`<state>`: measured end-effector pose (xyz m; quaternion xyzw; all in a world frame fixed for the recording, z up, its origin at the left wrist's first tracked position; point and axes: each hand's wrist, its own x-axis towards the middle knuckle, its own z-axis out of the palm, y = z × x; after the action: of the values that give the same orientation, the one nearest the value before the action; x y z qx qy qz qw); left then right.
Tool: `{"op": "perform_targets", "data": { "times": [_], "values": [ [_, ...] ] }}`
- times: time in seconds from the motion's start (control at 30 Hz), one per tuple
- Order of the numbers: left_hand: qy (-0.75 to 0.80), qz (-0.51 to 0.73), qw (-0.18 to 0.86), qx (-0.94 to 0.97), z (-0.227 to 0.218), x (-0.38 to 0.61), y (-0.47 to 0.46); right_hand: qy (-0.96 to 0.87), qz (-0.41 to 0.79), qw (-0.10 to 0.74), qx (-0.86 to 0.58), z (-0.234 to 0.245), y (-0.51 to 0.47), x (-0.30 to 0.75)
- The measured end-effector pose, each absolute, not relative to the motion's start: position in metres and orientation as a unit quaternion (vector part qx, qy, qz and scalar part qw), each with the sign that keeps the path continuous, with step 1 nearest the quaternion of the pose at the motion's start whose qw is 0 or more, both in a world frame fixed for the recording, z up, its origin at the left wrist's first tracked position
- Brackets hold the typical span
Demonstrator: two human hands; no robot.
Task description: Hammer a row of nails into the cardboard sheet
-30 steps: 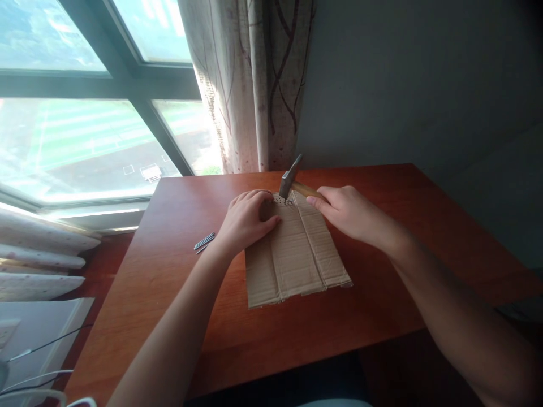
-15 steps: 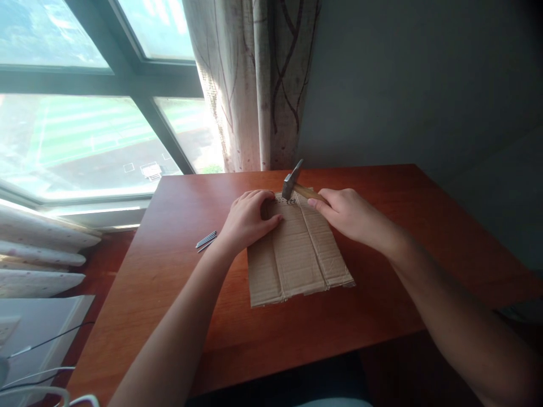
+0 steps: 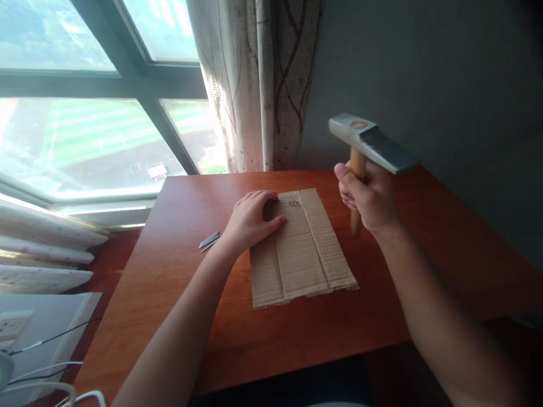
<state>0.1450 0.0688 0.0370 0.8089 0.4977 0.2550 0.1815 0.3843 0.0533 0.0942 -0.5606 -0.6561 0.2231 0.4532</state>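
My right hand (image 3: 373,198) is wrapped round the wooden handle of a hammer (image 3: 365,138), raised above the table on the right with its metal head uppermost. A flat piece of brown cardboard (image 3: 305,257) lies on the table, creased lengthwise, with small dark holes or marks near its far edge. On the cardboard's far left side rests my left hand (image 3: 252,220), its thumb apart from its bent fingers; the fingertips are partly hidden. Several metal nails (image 3: 209,241) lie together on the table just left of my left wrist.
The brown wooden table (image 3: 229,333) stands against a grey wall (image 3: 416,85). A window (image 3: 93,147) and a patterned curtain (image 3: 237,85) are at the far left. White and dark cables (image 3: 46,373) hang near a wall socket (image 3: 14,325) at the lower left.
My right hand has lifted the hammer up and to the right, away from the cardboard's far edge. My left hand keeps its place on the cardboard.
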Motion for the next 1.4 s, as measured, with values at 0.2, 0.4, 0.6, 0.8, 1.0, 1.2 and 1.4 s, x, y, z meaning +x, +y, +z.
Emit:
{"op": "perform_targets", "data": {
  "times": [0.2,0.4,0.6,0.8,1.0,1.2,1.4],
  "values": [
    [0.498,0.255,0.185,0.808,0.036,0.145,0.068,-0.632,0.222,0.541,-0.509,0.078,0.067,0.382],
    [0.495,0.258,0.185,0.809,0.037,0.144,0.067,-0.553,0.295,0.657,-0.42,0.057,0.077,0.385],
    [0.487,0.258,0.178,0.815,0.036,0.144,0.067,-0.554,0.334,0.648,-0.401,0.056,0.074,0.392],
    [0.456,0.295,0.18,0.82,0.042,0.143,0.068,-0.544,0.347,0.657,-0.389,0.055,0.072,0.389],
    [0.514,0.379,0.127,0.759,0.054,0.104,0.065,-0.545,0.311,0.661,-0.411,0.051,0.071,0.388],
    [0.656,0.179,0.04,0.732,0.029,0.059,0.03,-0.537,0.313,0.67,-0.405,0.05,0.071,0.39],
    [0.686,0.014,-0.073,0.724,0.012,0.055,-0.003,-0.547,0.312,0.671,-0.391,0.049,0.07,0.388]
  ]
}}
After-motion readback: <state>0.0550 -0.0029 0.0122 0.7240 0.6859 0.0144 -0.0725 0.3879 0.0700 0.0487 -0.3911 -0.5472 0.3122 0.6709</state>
